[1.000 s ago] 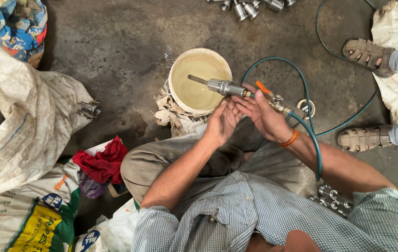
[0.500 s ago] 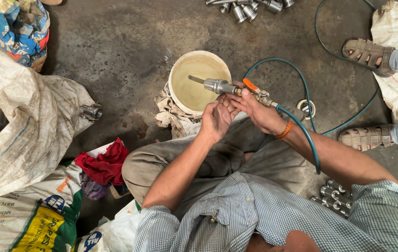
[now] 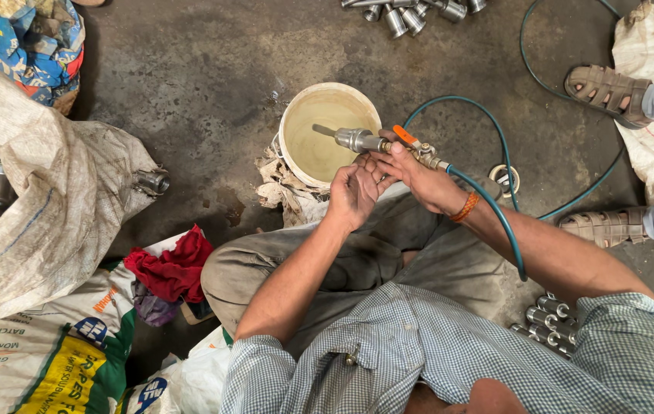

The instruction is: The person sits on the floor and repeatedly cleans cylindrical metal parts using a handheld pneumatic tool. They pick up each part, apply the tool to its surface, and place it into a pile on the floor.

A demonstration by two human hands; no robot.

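The metal fitting [image 3: 357, 140] hangs over the bucket [image 3: 294, 123] of murky yellowish liquid — right hand [image 3: 419, 178] clamped on its valve end, hose [image 3: 495, 215] trailing off. Left hand [image 3: 352, 195] cups just beneath, fingers loose, touching. Rags [image 3: 284, 192] ring the bucket's base — more metal parts [image 3: 549, 318] by the knee.

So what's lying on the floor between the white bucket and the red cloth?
In the head view, a crumpled dirty rag beside the bucket, then bare stained concrete up to the red cloth.

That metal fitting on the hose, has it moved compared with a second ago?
Barely. The metal fitting remains over the bucket, its tip slightly nearer the bucket's middle. The left hand and right hand stay on it.
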